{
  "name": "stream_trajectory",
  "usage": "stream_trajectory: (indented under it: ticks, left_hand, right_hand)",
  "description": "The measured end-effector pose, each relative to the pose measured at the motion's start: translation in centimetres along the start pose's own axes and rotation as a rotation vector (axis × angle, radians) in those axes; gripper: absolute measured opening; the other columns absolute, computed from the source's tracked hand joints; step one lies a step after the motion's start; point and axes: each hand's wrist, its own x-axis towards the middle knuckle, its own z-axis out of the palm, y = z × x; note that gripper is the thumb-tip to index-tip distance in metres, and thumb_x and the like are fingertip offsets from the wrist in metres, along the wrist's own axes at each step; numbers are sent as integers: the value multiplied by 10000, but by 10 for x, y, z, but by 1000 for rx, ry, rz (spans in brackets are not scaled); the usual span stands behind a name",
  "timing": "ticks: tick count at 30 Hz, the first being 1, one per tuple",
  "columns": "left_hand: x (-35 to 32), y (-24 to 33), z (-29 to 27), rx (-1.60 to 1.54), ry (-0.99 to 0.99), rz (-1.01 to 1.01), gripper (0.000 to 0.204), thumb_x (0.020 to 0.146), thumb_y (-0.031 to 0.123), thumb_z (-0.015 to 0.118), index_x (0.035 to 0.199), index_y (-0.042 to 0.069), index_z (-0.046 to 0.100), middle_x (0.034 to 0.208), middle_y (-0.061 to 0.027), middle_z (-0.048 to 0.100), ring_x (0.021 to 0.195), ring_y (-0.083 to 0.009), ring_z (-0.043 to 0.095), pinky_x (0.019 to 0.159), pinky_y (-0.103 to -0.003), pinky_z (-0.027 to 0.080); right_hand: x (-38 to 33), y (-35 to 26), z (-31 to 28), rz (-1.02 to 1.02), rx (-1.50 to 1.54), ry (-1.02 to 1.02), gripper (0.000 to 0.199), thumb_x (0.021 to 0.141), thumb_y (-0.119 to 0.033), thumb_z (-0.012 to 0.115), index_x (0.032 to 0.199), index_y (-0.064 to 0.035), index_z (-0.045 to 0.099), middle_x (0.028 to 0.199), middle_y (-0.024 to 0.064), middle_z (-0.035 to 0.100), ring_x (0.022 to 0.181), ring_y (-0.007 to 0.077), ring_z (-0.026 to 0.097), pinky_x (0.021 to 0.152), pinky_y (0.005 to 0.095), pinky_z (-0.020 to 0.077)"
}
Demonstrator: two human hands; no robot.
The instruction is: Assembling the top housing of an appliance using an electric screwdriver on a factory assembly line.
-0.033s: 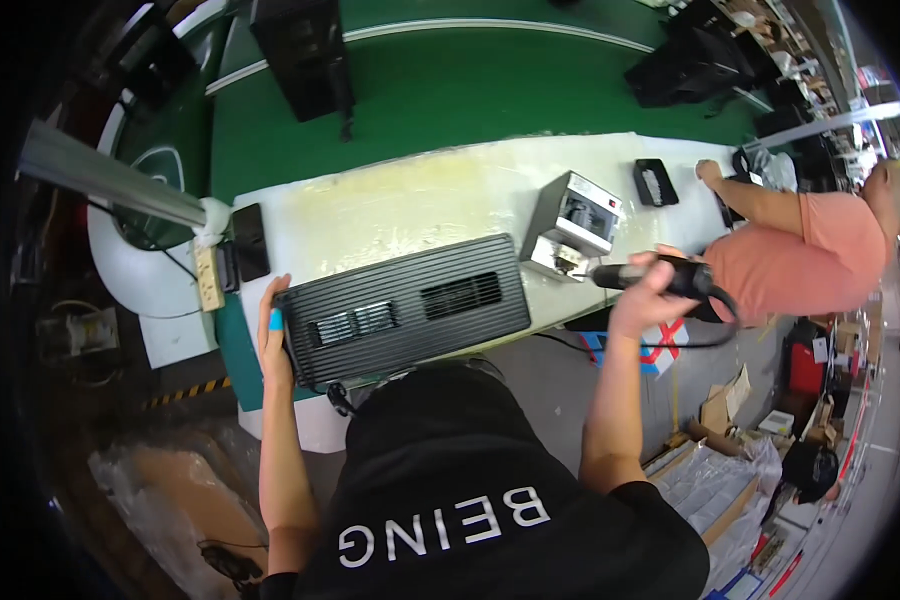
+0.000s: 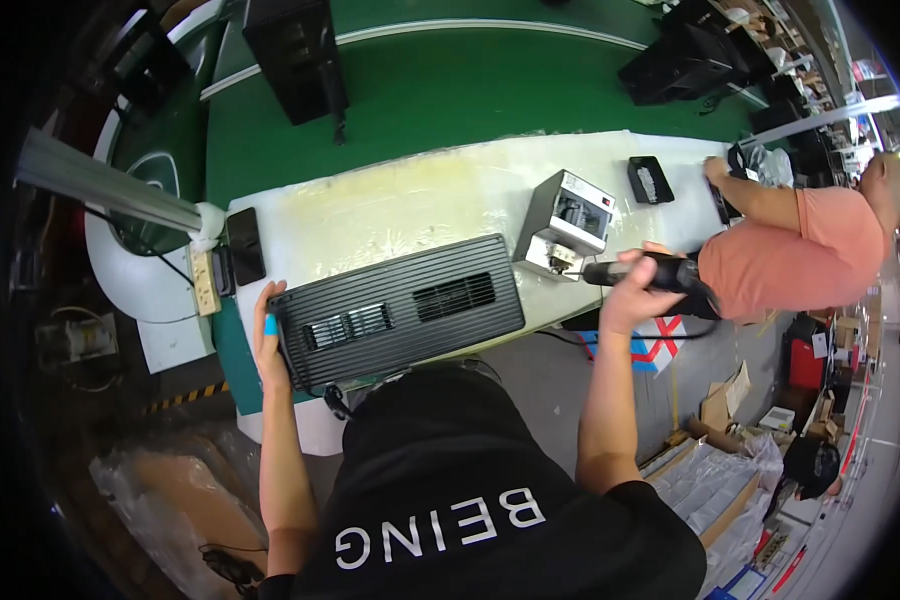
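Observation:
A long black ribbed housing (image 2: 400, 335) with two slatted vents lies on the white-covered bench. My left hand (image 2: 270, 345), with blue tape round one finger, holds the housing's left end, fingers along its edge. In my right hand (image 2: 632, 300) is a black corded electric screwdriver (image 2: 675, 272), gripped with closed fingers and pointing left. Its tip is at the front opening of a grey screw feeder (image 2: 567, 215) with a clear window. Whether a screw sits on the tip is too small to tell.
A black tray (image 2: 651, 181) stands beyond the feeder, and a dark phone (image 2: 247, 245) near a power strip (image 2: 205, 282). At the right, a person in a pink shirt (image 2: 760, 265) works at the bench. Black machines (image 2: 295, 60) stand on the green conveyor (image 2: 470, 85).
The whole view has shifted slightly. The screwdriver remains at the feeder's opening, and my left hand stays on the housing's end.

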Motion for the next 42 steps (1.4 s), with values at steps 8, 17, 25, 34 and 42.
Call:
stream_trajectory:
  ticks: [8, 17, 25, 34, 42]
  left_hand:
    - [-7, -19, 17, -212, 161, 38, 461, 851, 134, 466, 1281, -31, 475, 1268, -158, 536, 1199, -238, 485, 1062, -346, 320]
    - [-12, -25, 55, -287, 269, 101, 389, 768, 40, 559, 1154, 3, 518, 1171, -126, 567, 1110, -204, 521, 992, -316, 382]
    - [-14, -21, 60, -560, 283, 41, 347, 759, -49, 607, 1100, -14, 552, 1104, -126, 610, 1028, -185, 578, 925, -296, 440]
    - [-16, -8, 58, -714, 256, -25, 366, 760, -91, 623, 1107, 4, 559, 1071, -58, 592, 975, -129, 568, 877, -262, 441]
    - [-16, -11, 57, -640, 252, -19, 387, 744, -71, 597, 1123, 2, 558, 1113, -75, 593, 1036, -165, 571, 915, -294, 450]
  right_hand:
    - [-29, 59, -14, 66, 85, -140, 432, 866, -13, 556, 1204, -12, 286, 1015, 139, 564, 728, 177, 596, 727, 337, 524]
    - [-10, -63, 5, 58, 378, -451, 528, 900, -243, 556, 1296, 7, 314, 944, 158, 579, 543, 197, 571, 491, 321, 516]
    - [-46, -179, 151, 79, 975, -735, 718, 841, -362, 700, 1389, -159, 284, 1029, 189, 565, 719, 268, 642, 606, 392, 575]
    - [-103, -184, 215, 50, 886, -1095, 697, 872, -415, 652, 1393, -152, 271, 1003, 160, 568, 638, 218, 621, 574, 358, 565]
    - [-118, -166, 231, 47, 996, -1193, 711, 845, -309, 718, 1395, -141, 301, 931, 157, 584, 661, 217, 624, 589, 341, 558]
